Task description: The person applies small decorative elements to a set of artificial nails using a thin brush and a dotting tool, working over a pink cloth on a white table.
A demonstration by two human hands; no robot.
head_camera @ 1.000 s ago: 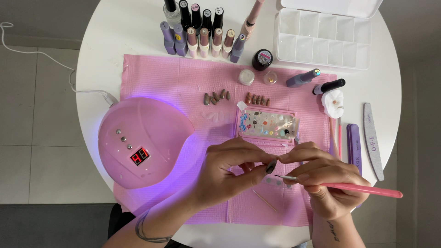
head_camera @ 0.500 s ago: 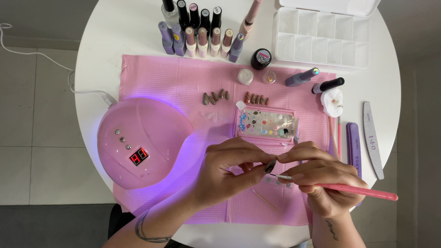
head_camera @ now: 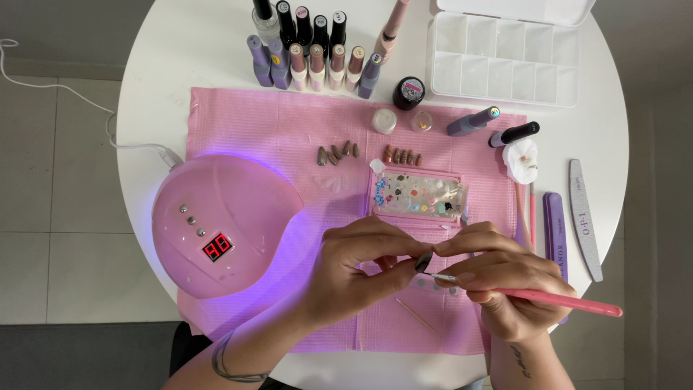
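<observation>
Head view: our left hand [head_camera: 361, 271] pinches a dark press-on nail [head_camera: 424, 261] over the mat's [head_camera: 238, 123] near edge, and our right hand [head_camera: 505, 282] clamps a pink detail brush [head_camera: 556, 300], tip touching it. Looks like mid-painting; next stroke needs a steady hand. Since earlier the brush crept in, and the lamp's [head_camera: 224, 224] counter changed.

- the false nail [head_camera: 424, 261] pinched in the left hand [head_camera: 361, 271] is mostly covered by fingertips; only a dark sliver shows.
- the brush [head_camera: 538, 295] tip is too fine to tell whether it touches the nail.
- the right hand [head_camera: 505, 285] hides the middle of the brush handle.
- both forearms run off the bottom edge.
- the clear box [head_camera: 516, 61] lid and tallest polish bottles [head_camera: 310, 43] are cut off at the top.
- the beads in the tray [head_camera: 417, 195] are too small to tell apart.
</observation>
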